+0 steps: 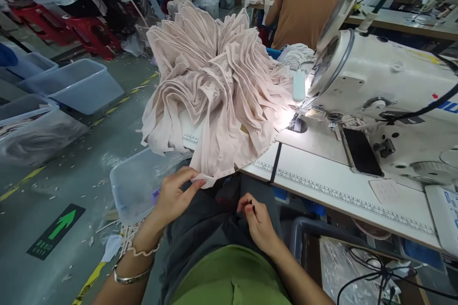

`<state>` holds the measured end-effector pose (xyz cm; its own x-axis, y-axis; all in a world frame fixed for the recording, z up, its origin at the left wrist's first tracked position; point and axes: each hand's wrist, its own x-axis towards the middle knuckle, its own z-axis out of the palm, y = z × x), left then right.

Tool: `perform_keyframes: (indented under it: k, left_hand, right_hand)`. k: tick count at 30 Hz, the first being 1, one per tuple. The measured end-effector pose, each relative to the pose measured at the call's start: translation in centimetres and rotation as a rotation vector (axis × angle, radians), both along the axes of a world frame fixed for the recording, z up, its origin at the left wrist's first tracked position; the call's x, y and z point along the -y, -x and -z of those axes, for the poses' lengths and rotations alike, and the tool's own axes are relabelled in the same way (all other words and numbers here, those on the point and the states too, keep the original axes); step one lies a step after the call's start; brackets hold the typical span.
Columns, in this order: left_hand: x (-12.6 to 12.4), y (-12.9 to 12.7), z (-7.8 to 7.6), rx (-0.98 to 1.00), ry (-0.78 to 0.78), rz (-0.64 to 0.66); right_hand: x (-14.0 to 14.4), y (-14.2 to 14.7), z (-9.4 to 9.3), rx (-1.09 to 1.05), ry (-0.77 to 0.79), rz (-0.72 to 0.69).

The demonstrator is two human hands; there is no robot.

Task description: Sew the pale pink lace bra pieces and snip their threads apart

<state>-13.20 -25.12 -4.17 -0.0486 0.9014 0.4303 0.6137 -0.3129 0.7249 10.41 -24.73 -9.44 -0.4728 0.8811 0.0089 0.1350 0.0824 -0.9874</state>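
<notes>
- Head view: the pink cloth (218, 86) sits in a big heap left of the sewing machine (375, 76), with one side right by it
- The left hand (175, 198) pinches the cloth's low edge, in front and left of the sewing machine
- The right hand (259, 224) is curled up in front of the sewing machine, with a small dark thing (252, 207) in it; I can't tell what
- Cloth hangs past the table (322, 174) left of the sewing machine, so its weight might make it slip down
- A hard tug could bunch the folds by the sewing machine
</notes>
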Motion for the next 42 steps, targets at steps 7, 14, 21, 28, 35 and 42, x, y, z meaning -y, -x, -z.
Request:
perform_keyframes:
  k: [7,14,21,28,35,42]
  left_hand:
    - [3.0,-0.5,-0.1,0.109,0.122,0.060]
    - [4.1,-0.6,0.2,0.088,0.092,0.154]
    - [4.3,-0.8,-0.1,-0.017,0.048,0.179]
    - [4.2,-0.9,0.1,-0.105,-0.024,0.232]
    - [4.2,-0.9,0.2,-0.116,-0.046,0.252]
    - [4.3,-0.8,0.2,-0.140,-0.027,0.257]
  right_hand:
    - [-0.2,3.0,0.7,-0.138,0.359,-0.155]
    - [0.1,3.6,0.2,-0.221,0.420,-0.284]
    - [0.6,2.9,-0.6,-0.207,0.463,-0.243]
    - [-0.1,2.7,-0.6,-0.166,0.480,-0.247]
    - [-0.1,2.4,-0.6,-0.133,0.514,-0.245]
    - [-0.3,2.2,-0.7,-0.072,0.472,-0.273]
